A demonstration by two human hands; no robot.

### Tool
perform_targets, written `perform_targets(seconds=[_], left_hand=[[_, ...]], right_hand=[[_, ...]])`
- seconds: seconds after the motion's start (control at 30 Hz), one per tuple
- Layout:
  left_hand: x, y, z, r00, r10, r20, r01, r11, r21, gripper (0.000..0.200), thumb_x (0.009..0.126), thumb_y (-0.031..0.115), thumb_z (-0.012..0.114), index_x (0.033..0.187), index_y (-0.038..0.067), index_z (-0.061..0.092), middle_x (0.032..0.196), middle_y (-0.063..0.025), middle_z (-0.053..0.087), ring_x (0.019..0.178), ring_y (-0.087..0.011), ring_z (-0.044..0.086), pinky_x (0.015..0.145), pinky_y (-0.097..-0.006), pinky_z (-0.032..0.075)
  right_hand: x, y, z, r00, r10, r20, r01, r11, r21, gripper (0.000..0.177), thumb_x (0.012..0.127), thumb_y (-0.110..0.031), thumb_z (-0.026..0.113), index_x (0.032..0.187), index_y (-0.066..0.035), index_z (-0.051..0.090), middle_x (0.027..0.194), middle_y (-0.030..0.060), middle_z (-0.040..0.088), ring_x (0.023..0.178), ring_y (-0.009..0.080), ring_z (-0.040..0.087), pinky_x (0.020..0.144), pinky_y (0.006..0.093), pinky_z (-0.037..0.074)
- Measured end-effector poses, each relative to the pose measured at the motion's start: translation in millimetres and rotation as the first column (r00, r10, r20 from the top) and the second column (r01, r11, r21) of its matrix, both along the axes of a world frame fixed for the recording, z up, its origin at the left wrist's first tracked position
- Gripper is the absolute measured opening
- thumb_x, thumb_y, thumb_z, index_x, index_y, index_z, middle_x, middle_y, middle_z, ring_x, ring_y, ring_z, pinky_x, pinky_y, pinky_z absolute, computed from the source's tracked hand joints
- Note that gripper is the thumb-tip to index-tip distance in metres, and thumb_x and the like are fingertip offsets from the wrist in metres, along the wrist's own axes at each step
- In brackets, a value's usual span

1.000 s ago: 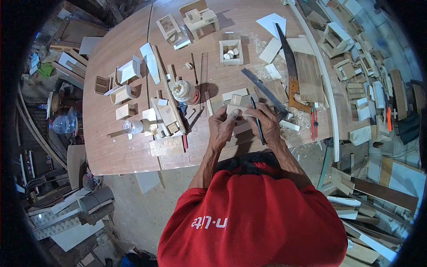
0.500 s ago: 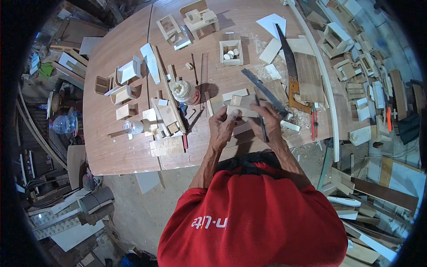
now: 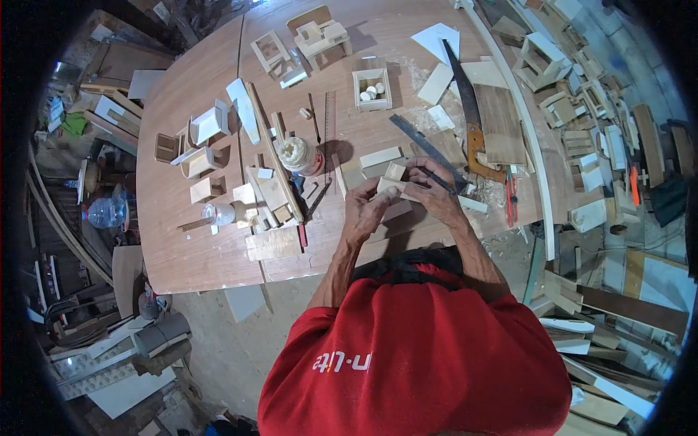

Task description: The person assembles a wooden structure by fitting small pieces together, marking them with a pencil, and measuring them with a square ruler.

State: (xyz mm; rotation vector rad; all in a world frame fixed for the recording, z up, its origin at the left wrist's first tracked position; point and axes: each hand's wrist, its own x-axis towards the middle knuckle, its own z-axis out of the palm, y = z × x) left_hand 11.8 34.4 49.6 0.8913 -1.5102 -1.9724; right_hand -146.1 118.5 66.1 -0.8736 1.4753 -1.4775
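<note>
Close to the table's front edge, my left hand point(image 3: 365, 212) grips a small pale wooden piece point(image 3: 390, 186) with the thumb on top. My right hand point(image 3: 434, 192) is closed round the other side of this piece, and a dark, thin pencil-like tool point(image 3: 438, 181) is also held in its fingers. A small light block point(image 3: 395, 171) shows at the far side of the piece, between the hands. Just beyond lies a pale wooden block point(image 3: 381, 157). The fingertips are partly hidden.
A handsaw point(image 3: 474, 131) and a metal ruler point(image 3: 429, 150) lie to the right, beside red-handled pliers point(image 3: 511, 198). Left of the hands stand a glue jar point(image 3: 302, 156) and wooden strips. Farther back is a small box point(image 3: 373, 90) with white discs. Small wooden assemblies stand at left.
The wooden piece has turned between my hands. The dark tool has swung from nearly upright to slanted, and my right hand has closed in on the piece.
</note>
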Motion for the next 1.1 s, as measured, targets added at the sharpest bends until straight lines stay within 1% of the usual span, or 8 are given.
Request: perform_targets(seconds=[0.3,0.37,0.6,0.7,0.8,0.9,1.03,1.1], left_hand=[[-5,2,-4,0.999,0.023,-0.036,-0.019,0.994,0.108,0.02,0.088,0.012,0.065,0.104,-0.001,0.065,0.089,-0.004,0.067,0.076,-0.0087,0.06,0.067,-0.0244,0.05],[0,-6,-6,0.987,-0.133,0.085,0.124,0.987,0.1,0.02,0.09,0.015,0.062,0.104,0.0,0.064,0.088,-0.0059,0.066,0.075,-0.0128,0.062,0.069,-0.0266,0.051],[0,-15,-17,0.966,-0.213,0.144,0.203,0.976,0.078,0.022,0.091,0.019,0.059,0.101,0.0,0.064,0.087,-0.0058,0.065,0.073,-0.0154,0.062,0.069,-0.0303,0.055],[-4,-14,-15,0.968,-0.185,0.17,0.169,0.98,0.105,0.021,0.091,0.019,0.059,0.098,0.0,0.065,0.086,-0.0058,0.065,0.073,-0.0152,0.063,0.07,-0.0307,0.054],[-8,-14,-8,0.983,-0.059,0.172,0.022,0.978,0.21,0.018,0.087,0.018,0.063,0.091,0.001,0.069,0.078,-0.0018,0.064,0.07,-0.0109,0.058,0.063,-0.028,0.049],[-9,-17,-2,0.986,0.008,0.167,-0.059,0.95,0.307,0.017,0.085,0.017,0.065,0.088,0.002,0.069,0.077,-0.0019,0.063,0.068,-0.0115,0.058,0.064,-0.0283,0.049],[-15,-19,-3,0.985,0.044,0.167,-0.103,0.925,0.365,0.015,0.084,0.016,0.065,0.087,0.002,0.069,0.076,-0.0021,0.062,0.067,-0.0122,0.058,0.064,-0.0295,0.049],[-16,-20,-8,0.986,0.06,0.155,-0.115,0.921,0.372,0.015,0.084,0.016,0.065,0.087,0.002,0.07,0.076,-0.002,0.062,0.067,-0.0122,0.057,0.063,-0.0297,0.048]], right_hand=[[-2,0,-17,0.994,-0.022,0.103,0.023,1.0,-0.005,0.034,0.078,-0.006,0.072,0.109,0.0,0.059,0.092,0.0071,0.067,0.089,0.0147,0.063,0.079,0.0276,0.054],[-4,2,-23,1.0,-0.02,-0.015,0.021,0.997,0.068,0.033,0.077,-0.007,0.071,0.107,-0.001,0.061,0.091,0.0068,0.067,0.089,0.0148,0.063,0.078,0.027,0.053],[-7,4,-24,0.999,-0.006,0.039,0.0,0.991,0.137,0.032,0.076,-0.011,0.072,0.105,-0.001,0.063,0.09,0.0062,0.067,0.089,0.0144,0.063,0.075,0.0273,0.052],[-10,5,-20,0.993,0.05,-0.108,-0.033,0.988,0.152,0.025,0.084,-0.015,0.066,0.105,-0.001,0.063,0.09,0.0073,0.067,0.089,0.0136,0.062,0.077,0.0278,0.051],[-9,6,-27,0.941,-0.336,-0.039,0.336,0.942,-0.018,0.023,0.098,-0.016,0.049,0.107,0.0,0.062,0.086,0.0079,0.066,0.077,0.0109,0.062,0.074,0.0277,0.051],[-15,24,7,0.915,-0.401,0.044,0.403,0.91,-0.102,0.024,0.098,-0.018,0.049,0.103,0.001,0.063,0.085,0.0084,0.065,0.077,0.0119,0.06,0.072,0.0254,0.049],[-12,45,22,0.968,-0.242,0.06,0.247,0.964,-0.094,0.018,0.094,-0.014,0.054,0.1,0.001,0.064,0.082,0.0079,0.065,0.072,0.0126,0.061,0.066,0.0258,0.049],[-1,48,25,0.98,-0.134,-0.146,0.138,0.99,0.016,0.014,0.09,-0.01,0.06,0.095,0.001,0.066,0.079,0.0076,0.066,0.068,0.0137,0.061,0.061,0.0263,0.05]])
